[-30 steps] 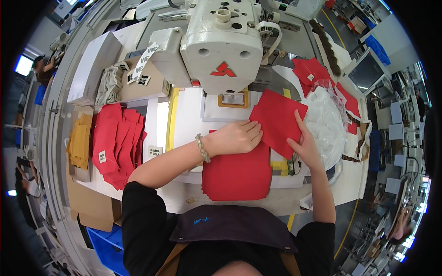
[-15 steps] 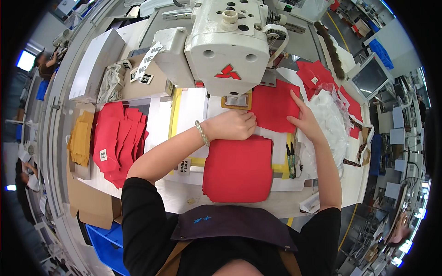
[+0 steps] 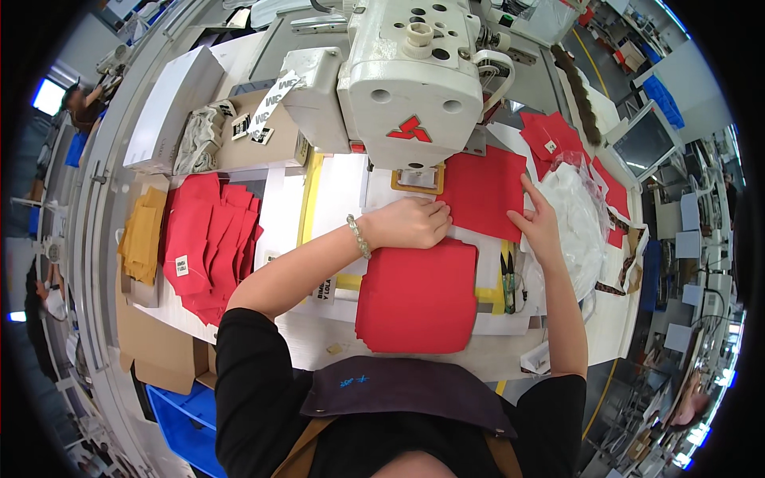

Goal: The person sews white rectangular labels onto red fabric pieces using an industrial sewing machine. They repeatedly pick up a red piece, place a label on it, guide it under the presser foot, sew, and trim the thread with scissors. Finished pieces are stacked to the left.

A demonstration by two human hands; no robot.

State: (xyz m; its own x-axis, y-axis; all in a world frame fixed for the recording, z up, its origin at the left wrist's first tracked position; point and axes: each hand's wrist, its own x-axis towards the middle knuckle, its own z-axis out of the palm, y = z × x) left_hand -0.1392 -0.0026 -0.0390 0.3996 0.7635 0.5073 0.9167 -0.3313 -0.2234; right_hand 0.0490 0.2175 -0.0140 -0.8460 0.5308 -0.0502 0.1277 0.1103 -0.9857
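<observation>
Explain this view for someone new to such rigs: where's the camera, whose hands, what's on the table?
No robot here: a person wears a wide fisheye camera on the head, looking down, so straight edges bend near the rim. Both forearms are the wearer's own.

A large white machine stands at the back. Before it, the left hand touches the lower-left corner of a flat red piece; whether it pinches it is unclear. The right hand, thumb and forefinger spread, is at its right edge.

Nearer the body lies a red stack. At left are a looser red pile and mustard pieces; at right, a white bundle in clear plastic.
</observation>
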